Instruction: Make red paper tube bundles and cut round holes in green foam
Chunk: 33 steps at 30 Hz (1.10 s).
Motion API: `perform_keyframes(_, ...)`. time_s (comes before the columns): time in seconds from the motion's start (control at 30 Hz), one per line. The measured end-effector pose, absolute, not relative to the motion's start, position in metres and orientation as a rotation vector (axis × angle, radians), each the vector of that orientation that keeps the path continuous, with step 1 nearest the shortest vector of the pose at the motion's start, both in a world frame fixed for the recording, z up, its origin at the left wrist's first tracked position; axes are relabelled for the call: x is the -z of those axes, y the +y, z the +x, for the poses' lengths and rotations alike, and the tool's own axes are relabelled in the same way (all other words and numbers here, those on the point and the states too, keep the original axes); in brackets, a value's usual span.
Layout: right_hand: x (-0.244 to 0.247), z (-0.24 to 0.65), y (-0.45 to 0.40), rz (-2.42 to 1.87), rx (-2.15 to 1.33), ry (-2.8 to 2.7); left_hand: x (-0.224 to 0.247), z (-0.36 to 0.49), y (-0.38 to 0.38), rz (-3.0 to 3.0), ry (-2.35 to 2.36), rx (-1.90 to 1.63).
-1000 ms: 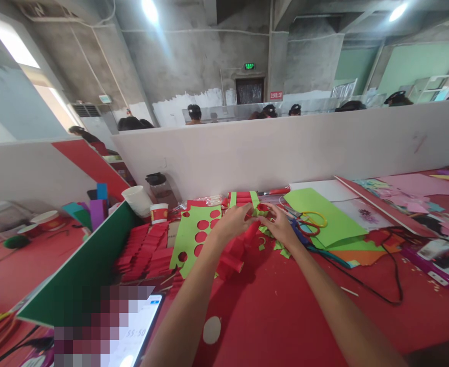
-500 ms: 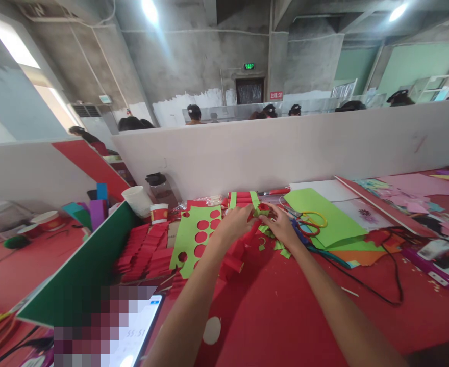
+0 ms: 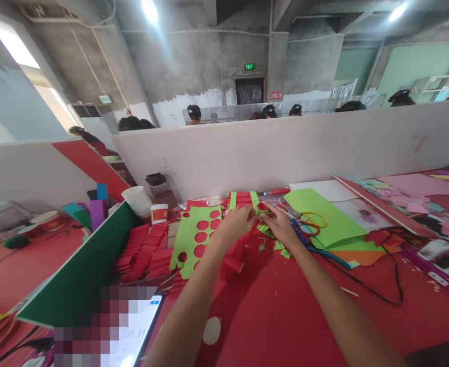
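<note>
My left hand (image 3: 237, 224) and my right hand (image 3: 279, 223) meet over the middle of the red table (image 3: 270, 311). Between their fingertips is a small red and green paper piece (image 3: 262, 207), which both hands pinch. Red paper rolls (image 3: 232, 263) lie just below my left hand. Beside it on the left is a green sheet with round holes (image 3: 188, 244). Green scraps (image 3: 280, 247) lie beneath my right hand. Behind the hands stands a red bundle with green strips (image 3: 243, 199).
Scissors with yellow and red handles (image 3: 316, 220) rest on green paper (image 3: 335, 219) at the right. A black cable (image 3: 362, 283) runs there. At the left are folded red strips (image 3: 144, 250), a paper cup (image 3: 159, 214), a green board (image 3: 82, 265) and a phone (image 3: 140, 326).
Both hands stay in nearly the same place, with only slight finger movement around the small paper piece.
</note>
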State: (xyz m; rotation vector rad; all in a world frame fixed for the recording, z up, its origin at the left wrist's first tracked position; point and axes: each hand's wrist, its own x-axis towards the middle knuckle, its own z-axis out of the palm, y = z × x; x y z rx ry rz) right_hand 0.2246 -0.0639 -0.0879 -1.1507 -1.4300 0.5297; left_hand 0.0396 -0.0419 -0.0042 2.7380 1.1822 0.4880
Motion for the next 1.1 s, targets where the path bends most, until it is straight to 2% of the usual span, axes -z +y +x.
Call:
perform_keyframes(0.23, 0.09, 0.222, -0.064, -1.046, -0.706, -1.365, 0.009, 0.04, -0.036, 2.717, 1.208, -0.562)
perform_keyframes(0.5, 0.083, 0.223, -0.068, -1.133, -0.492, -1.428, 0.008, 0.038, -0.036, 2.698, 1.201, -0.572)
perform_keyframes(1.1, 0.09, 0.223, -0.062, -1.16, -0.504, -1.363, 0.002, 0.04, -0.042, 2.675, 1.203, -0.55)
